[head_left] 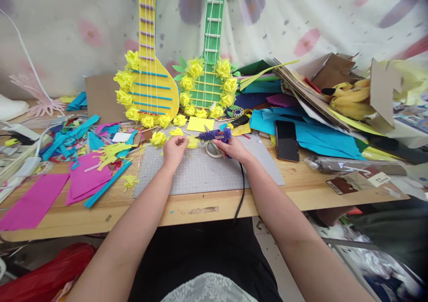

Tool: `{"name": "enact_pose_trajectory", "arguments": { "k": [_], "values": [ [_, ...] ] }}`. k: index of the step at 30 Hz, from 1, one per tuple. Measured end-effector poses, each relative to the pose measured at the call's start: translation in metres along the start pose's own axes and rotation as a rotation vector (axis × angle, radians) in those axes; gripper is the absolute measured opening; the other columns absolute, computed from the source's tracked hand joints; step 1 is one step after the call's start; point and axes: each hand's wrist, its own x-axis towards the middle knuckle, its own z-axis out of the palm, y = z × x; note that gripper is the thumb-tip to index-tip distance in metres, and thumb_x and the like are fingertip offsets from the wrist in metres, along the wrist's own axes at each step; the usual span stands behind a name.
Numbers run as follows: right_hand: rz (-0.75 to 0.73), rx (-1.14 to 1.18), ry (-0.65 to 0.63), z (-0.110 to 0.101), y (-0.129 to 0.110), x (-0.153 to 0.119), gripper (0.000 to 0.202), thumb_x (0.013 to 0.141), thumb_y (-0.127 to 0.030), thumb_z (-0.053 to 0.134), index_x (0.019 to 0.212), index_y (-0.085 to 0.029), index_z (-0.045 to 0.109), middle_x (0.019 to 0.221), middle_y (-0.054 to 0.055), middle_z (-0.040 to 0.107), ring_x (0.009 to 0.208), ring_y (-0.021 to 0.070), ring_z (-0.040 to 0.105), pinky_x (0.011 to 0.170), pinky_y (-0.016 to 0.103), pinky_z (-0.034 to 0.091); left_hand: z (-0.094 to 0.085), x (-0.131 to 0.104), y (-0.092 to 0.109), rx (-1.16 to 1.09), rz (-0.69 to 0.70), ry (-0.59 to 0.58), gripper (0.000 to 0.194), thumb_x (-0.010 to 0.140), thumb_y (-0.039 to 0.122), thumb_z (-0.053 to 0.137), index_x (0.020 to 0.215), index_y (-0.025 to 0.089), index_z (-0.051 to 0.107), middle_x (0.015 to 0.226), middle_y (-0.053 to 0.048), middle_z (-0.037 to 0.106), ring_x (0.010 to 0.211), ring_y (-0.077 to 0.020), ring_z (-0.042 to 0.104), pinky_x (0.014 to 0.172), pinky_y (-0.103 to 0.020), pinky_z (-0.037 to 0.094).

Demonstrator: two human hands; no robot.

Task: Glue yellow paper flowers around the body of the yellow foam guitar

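My right hand (230,147) is wrapped round a purple hot glue gun (216,135), its nozzle pointing left. In my left hand (175,152) the fingers are pinched on a piece of yellow crepe paper (191,142), close to the nozzle. Both hands are above a grey cutting mat (200,177). A pair of scissors (213,150) with pale handles lies partly hidden under the glue gun. Yellow paper flowers (158,138) rest by my left hand. Behind stand a yellow paper instrument (155,88) and a green one (210,77), both trimmed with yellow flowers.
Pink paper sheets (88,177) and blue scraps cover the left side. A black phone (286,140) lies at right by blue paper (317,135), with piled cardboard (381,97) behind. The glue gun's black cord (242,190) drops over the table's front edge.
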Motion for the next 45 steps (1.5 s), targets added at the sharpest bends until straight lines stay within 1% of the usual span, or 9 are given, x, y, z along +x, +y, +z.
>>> {"name": "enact_pose_trajectory", "arguments": {
  "k": [7,14,19,22,26,30,34,38,45],
  "values": [
    [0.016,0.0,0.035,0.001,0.001,0.002,0.04,0.072,-0.062,0.059,0.076,-0.022,0.054,0.047,-0.005,0.048,0.038,0.0114,0.045,0.042,0.026,0.037,0.001,0.001,-0.003,-0.001,0.012,-0.03,0.014,0.069,0.03,0.064,0.072,0.017,0.067,0.063,0.001,0.065,0.051,-0.0113,0.056,0.055,-0.024,0.046],
    [0.003,-0.045,0.07,0.0,0.004,0.003,0.044,0.07,-0.065,0.059,0.067,-0.022,0.051,0.049,-0.004,0.049,0.039,0.0114,0.048,0.043,0.026,0.038,0.001,0.0,0.001,-0.003,-0.01,-0.027,0.013,0.069,0.028,0.064,0.073,0.017,0.067,0.066,0.0,0.066,0.051,-0.0111,0.056,0.055,-0.025,0.046],
    [0.008,-0.024,0.038,-0.001,0.003,0.002,0.043,0.072,-0.065,0.058,0.069,-0.022,0.053,0.048,-0.004,0.049,0.039,0.0113,0.046,0.042,0.027,0.039,0.0,0.001,-0.001,0.027,-0.016,-0.013,0.013,0.07,0.03,0.064,0.072,0.018,0.067,0.063,0.001,0.065,0.049,-0.0112,0.056,0.056,-0.025,0.045],
    [0.008,-0.059,0.012,0.0,0.007,0.003,0.042,0.073,-0.064,0.058,0.065,-0.023,0.051,0.048,-0.003,0.048,0.04,0.0124,0.047,0.043,0.028,0.04,0.0,0.001,-0.002,0.032,-0.022,-0.013,0.014,0.07,0.03,0.064,0.073,0.017,0.067,0.063,0.0,0.065,0.049,-0.0115,0.056,0.056,-0.025,0.044],
    [0.0,-0.105,0.015,0.0,0.011,0.004,0.043,0.074,-0.063,0.058,0.062,-0.023,0.049,0.046,-0.003,0.049,0.041,0.0133,0.048,0.044,0.029,0.041,0.001,0.001,-0.001,0.02,-0.021,-0.011,0.013,0.07,0.03,0.064,0.072,0.017,0.066,0.062,0.001,0.065,0.049,-0.0113,0.056,0.055,-0.024,0.044],
    [0.013,-0.129,0.0,-0.002,0.007,0.002,0.042,0.075,-0.062,0.057,0.061,-0.023,0.048,0.045,-0.002,0.048,0.041,0.0133,0.049,0.045,0.028,0.04,0.001,0.001,0.0,0.004,-0.029,0.003,0.012,0.07,0.029,0.063,0.071,0.017,0.066,0.062,0.001,0.065,0.048,-0.011,0.055,0.054,-0.024,0.044],
    [0.023,-0.086,0.027,-0.005,0.0,0.0,0.039,0.074,-0.061,0.059,0.069,-0.023,0.053,0.046,-0.004,0.047,0.04,0.012,0.046,0.044,0.027,0.039,0.001,0.001,0.002,-0.012,-0.043,0.008,0.011,0.069,0.028,0.064,0.071,0.017,0.065,0.063,0.001,0.065,0.048,-0.011,0.055,0.055,-0.025,0.045],
    [0.008,-0.018,0.049,-0.002,0.001,0.001,0.039,0.072,-0.06,0.061,0.079,-0.022,0.058,0.053,-0.003,0.05,0.04,0.0112,0.046,0.042,0.027,0.039,0.001,0.001,0.001,-0.015,-0.047,0.007,0.01,0.069,0.028,0.064,0.071,0.017,0.065,0.062,0.001,0.065,0.048,-0.0111,0.055,0.055,-0.025,0.044],
    [-0.037,-0.113,0.061,0.004,0.007,0.006,0.037,0.075,-0.057,0.06,0.078,-0.021,0.059,0.054,-0.003,0.053,0.04,0.0105,0.047,0.043,0.026,0.04,0.002,0.004,-0.005,-0.013,-0.023,-0.007,0.013,0.069,0.03,0.064,0.072,0.018,0.066,0.062,0.001,0.064,0.048,-0.0109,0.055,0.055,-0.024,0.042]
  ]
}}
